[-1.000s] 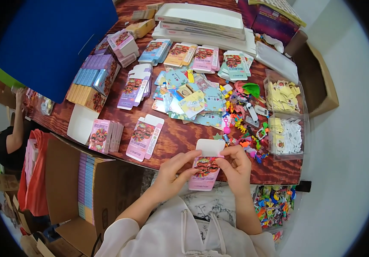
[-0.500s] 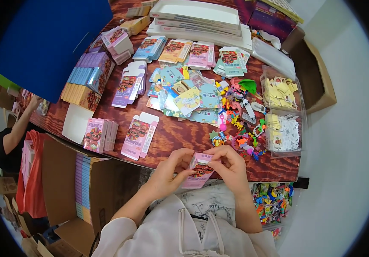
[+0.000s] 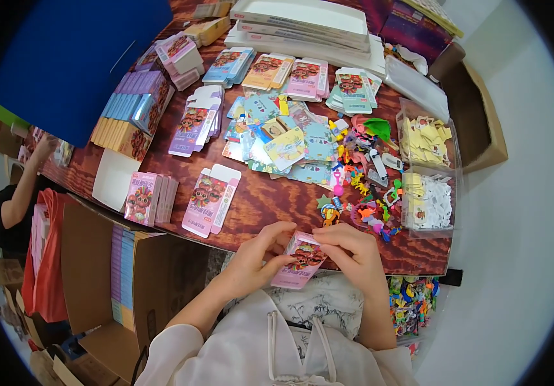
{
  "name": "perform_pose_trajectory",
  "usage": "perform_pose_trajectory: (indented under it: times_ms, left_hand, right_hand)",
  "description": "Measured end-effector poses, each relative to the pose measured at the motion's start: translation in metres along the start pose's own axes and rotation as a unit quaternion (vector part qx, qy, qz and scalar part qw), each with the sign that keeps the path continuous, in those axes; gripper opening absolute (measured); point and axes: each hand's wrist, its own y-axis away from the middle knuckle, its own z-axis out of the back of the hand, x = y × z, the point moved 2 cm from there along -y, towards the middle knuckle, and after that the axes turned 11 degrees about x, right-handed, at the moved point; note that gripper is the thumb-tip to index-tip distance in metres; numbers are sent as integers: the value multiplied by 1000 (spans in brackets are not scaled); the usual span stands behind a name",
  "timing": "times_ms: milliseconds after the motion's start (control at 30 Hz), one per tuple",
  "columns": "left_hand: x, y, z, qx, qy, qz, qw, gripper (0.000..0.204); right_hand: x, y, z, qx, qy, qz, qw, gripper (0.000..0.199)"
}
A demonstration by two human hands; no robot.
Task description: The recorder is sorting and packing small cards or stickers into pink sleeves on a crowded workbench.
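Observation:
In front of my lap, at the table's near edge, I hold a small pink cardboard box (image 3: pixel 299 271) printed with colourful cartoon figures. My left hand (image 3: pixel 250 262) grips its left side, thumb on the printed front. The fingers of my right hand (image 3: pixel 357 255) are pinched together at the box's upper right corner, by its top end. Whether anything is inside the box cannot be seen. Just beyond my hands lies a flat pink carton stack (image 3: pixel 209 199) with its flaps out, and left of it stands a row of pink boxes (image 3: pixel 141 199).
Picture cards (image 3: pixel 283 145) lie heaped mid-table beside small plastic toys (image 3: pixel 360 174). Clear trays hold yellow packets (image 3: pixel 423 141) and white packets (image 3: pixel 430 202). Blue, orange and purple boxes (image 3: pixel 129 116) fill a white tray at left. A co-worker's arm (image 3: pixel 22 193) shows at far left.
My right hand has shifted slightly right, its fingers moving from the box's front to its top corner. The box tilts a little differently; my left hand keeps its grip.

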Motion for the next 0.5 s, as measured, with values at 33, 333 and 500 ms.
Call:
perform_pose_trajectory:
  times_ms: [33,333,500]
  left_hand:
    - [-1,0,0,-8,1,-7,1000,62]
    - [-9,-5,1,13,-115,-61,991,38]
    - [6,-1,15,-17,261,-1,965,60]
  right_hand:
    - [1,1,-1,1,0,0,1000,24]
    - [-5,5,-6,3,90,36,995,23]
    - [-27,-4,-13,-65,-261,-112,957,20]
